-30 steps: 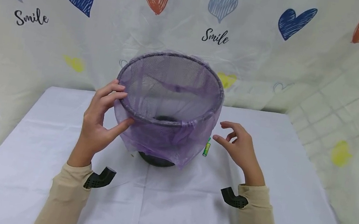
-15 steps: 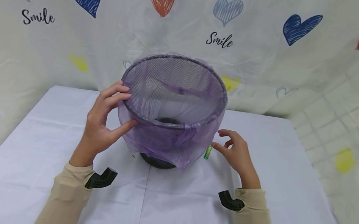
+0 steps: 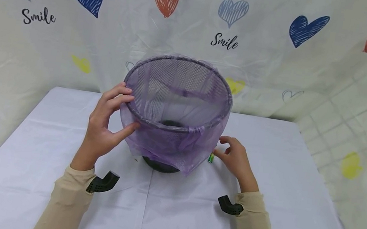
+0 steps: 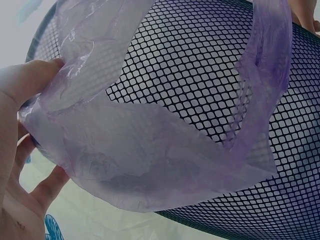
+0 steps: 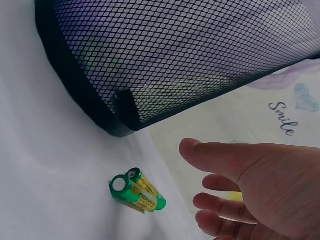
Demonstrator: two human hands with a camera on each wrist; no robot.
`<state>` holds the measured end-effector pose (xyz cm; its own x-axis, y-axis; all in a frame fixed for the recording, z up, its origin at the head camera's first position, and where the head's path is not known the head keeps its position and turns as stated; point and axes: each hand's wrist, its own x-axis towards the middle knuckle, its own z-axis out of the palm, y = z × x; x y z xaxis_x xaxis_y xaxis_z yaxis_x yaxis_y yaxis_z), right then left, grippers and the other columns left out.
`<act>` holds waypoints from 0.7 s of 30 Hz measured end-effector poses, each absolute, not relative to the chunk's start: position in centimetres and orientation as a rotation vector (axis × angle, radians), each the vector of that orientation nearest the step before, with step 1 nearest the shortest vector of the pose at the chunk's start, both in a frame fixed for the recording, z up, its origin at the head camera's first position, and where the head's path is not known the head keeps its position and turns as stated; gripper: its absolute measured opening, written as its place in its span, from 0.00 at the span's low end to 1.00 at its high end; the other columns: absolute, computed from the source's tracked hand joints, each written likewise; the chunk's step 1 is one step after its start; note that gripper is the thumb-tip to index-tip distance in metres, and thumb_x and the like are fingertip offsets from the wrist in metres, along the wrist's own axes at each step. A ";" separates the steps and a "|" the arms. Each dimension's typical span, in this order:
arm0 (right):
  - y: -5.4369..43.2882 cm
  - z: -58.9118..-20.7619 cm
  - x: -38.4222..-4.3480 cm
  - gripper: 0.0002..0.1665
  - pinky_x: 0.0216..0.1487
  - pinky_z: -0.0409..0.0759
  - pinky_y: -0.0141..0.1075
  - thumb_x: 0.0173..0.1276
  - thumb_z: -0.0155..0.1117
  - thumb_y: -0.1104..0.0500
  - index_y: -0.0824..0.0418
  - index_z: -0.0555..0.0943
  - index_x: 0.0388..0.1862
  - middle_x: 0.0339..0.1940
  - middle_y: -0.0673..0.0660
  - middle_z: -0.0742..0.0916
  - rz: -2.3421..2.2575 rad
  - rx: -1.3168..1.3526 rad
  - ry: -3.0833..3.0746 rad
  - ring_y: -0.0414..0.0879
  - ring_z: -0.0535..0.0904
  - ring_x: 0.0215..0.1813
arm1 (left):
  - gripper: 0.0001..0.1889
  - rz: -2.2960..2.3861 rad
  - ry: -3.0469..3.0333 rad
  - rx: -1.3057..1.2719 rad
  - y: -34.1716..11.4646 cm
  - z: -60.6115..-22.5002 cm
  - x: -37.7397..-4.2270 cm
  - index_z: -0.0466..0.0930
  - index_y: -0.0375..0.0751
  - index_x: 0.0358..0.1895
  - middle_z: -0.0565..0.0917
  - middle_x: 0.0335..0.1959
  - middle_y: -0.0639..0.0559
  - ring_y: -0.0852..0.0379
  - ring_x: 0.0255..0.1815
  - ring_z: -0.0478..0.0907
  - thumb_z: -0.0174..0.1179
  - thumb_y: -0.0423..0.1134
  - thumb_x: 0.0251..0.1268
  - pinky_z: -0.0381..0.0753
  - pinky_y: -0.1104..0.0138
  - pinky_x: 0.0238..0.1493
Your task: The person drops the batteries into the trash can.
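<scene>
A dark mesh wastebasket (image 3: 161, 166) stands upright, lined with a thin purple plastic bag (image 3: 166, 139) folded over its rim. My left hand (image 3: 102, 126) grips the rim on its left side, thumb outside and fingertips over the edge. In the left wrist view, the thumb presses the bag (image 4: 140, 150) against the mesh. My right hand (image 3: 235, 159) hovers beside the basket's right side, thumb and fingers apart with nothing between them. Two green and yellow batteries (image 5: 142, 192) lie side by side near the basket's foot, close to this hand; the head view shows just part of one battery (image 3: 211, 158).
A white cloth (image 3: 169, 214) covers the table. Behind it hangs a pale curtain (image 3: 188, 33) printed with hearts and "Smile". Each wrist carries a black camera mount (image 3: 103, 182). A tiny brown speck (image 3: 136, 159) lies left of the basket's base.
My right hand has moved down and left toward the batteries, now partly covering them in the head view. The left hand keeps its grip on the rim. The head view has shifted slightly.
</scene>
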<state>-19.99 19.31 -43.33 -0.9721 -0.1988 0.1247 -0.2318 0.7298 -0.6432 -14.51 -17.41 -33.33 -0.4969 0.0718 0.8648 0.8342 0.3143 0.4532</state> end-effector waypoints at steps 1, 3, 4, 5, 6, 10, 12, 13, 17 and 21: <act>19.3 -43.4 -20.0 0.28 0.35 0.73 0.36 0.60 0.72 0.56 0.62 0.77 0.57 0.50 0.63 0.82 1.074 0.356 -2.880 0.49 0.75 0.35 | 0.31 -1.250 -1.811 -0.807 -17.4 -33.4 -14.5 0.75 0.22 0.51 0.73 0.56 0.29 0.39 0.72 0.64 0.67 0.49 0.59 0.76 0.70 0.64; 19.2 -43.6 -20.1 0.28 0.35 0.72 0.36 0.59 0.72 0.55 0.62 0.77 0.57 0.50 0.63 0.82 1.062 0.354 -2.883 0.49 0.75 0.35 | 0.31 -1.247 -1.812 -0.807 -17.4 -33.5 -14.6 0.75 0.22 0.51 0.73 0.57 0.30 0.39 0.72 0.64 0.67 0.50 0.59 0.76 0.71 0.64; 19.2 -43.7 -20.1 0.28 0.35 0.72 0.35 0.59 0.72 0.55 0.62 0.77 0.57 0.50 0.63 0.82 1.055 0.353 -2.885 0.49 0.74 0.35 | 0.31 -1.248 -1.812 -0.806 -17.5 -33.5 -14.7 0.75 0.22 0.51 0.73 0.57 0.30 0.40 0.72 0.64 0.68 0.50 0.59 0.76 0.71 0.63; 19.2 -43.7 -20.1 0.28 0.35 0.72 0.35 0.59 0.72 0.55 0.62 0.77 0.57 0.50 0.63 0.82 1.053 0.352 -2.886 0.49 0.74 0.35 | 0.31 -1.249 -1.811 -0.805 -17.5 -33.6 -14.7 0.75 0.22 0.51 0.73 0.57 0.30 0.40 0.72 0.64 0.68 0.50 0.59 0.76 0.71 0.63; 19.2 -43.8 -20.1 0.28 0.35 0.72 0.35 0.60 0.72 0.55 0.62 0.77 0.57 0.50 0.63 0.82 1.052 0.350 -2.888 0.49 0.74 0.35 | 0.31 -1.248 -1.811 -0.804 -17.5 -33.6 -14.7 0.75 0.22 0.51 0.73 0.57 0.30 0.40 0.72 0.64 0.68 0.50 0.59 0.76 0.71 0.63; 19.0 -44.2 -20.2 0.28 0.35 0.71 0.35 0.60 0.72 0.55 0.62 0.77 0.58 0.49 0.64 0.82 1.041 0.345 -2.892 0.50 0.75 0.36 | 0.31 -1.249 -1.812 -0.808 -17.6 -33.6 -14.7 0.75 0.22 0.51 0.73 0.57 0.30 0.39 0.72 0.64 0.68 0.50 0.58 0.77 0.70 0.63; 18.9 -44.4 -20.2 0.28 0.35 0.71 0.35 0.60 0.72 0.55 0.63 0.77 0.58 0.49 0.65 0.82 1.046 0.345 -2.887 0.50 0.75 0.36 | 0.31 -1.247 -1.812 -0.811 -17.6 -33.6 -14.8 0.75 0.22 0.52 0.73 0.57 0.29 0.38 0.72 0.64 0.68 0.49 0.58 0.77 0.70 0.63; 18.9 -44.5 -20.2 0.28 0.35 0.70 0.35 0.59 0.72 0.56 0.63 0.77 0.57 0.49 0.65 0.82 1.046 0.348 -2.885 0.50 0.74 0.35 | 0.31 -1.248 -1.813 -0.811 -17.7 -33.6 -14.8 0.75 0.22 0.52 0.73 0.57 0.29 0.38 0.71 0.64 0.68 0.49 0.58 0.77 0.70 0.63; 18.7 -44.9 -20.2 0.27 0.35 0.70 0.35 0.60 0.72 0.55 0.64 0.78 0.56 0.49 0.65 0.82 1.045 0.359 -2.875 0.50 0.74 0.35 | 0.31 -1.251 -1.817 -0.806 -17.7 -33.6 -14.8 0.75 0.22 0.52 0.73 0.57 0.29 0.38 0.72 0.64 0.68 0.49 0.58 0.77 0.70 0.63; 18.6 -45.4 -20.3 0.26 0.34 0.70 0.35 0.59 0.72 0.56 0.65 0.78 0.54 0.47 0.64 0.82 1.022 0.359 -2.866 0.49 0.74 0.34 | 0.31 -1.252 -1.822 -0.799 -17.6 -33.6 -14.7 0.75 0.23 0.51 0.73 0.57 0.30 0.40 0.72 0.64 0.68 0.50 0.58 0.76 0.70 0.64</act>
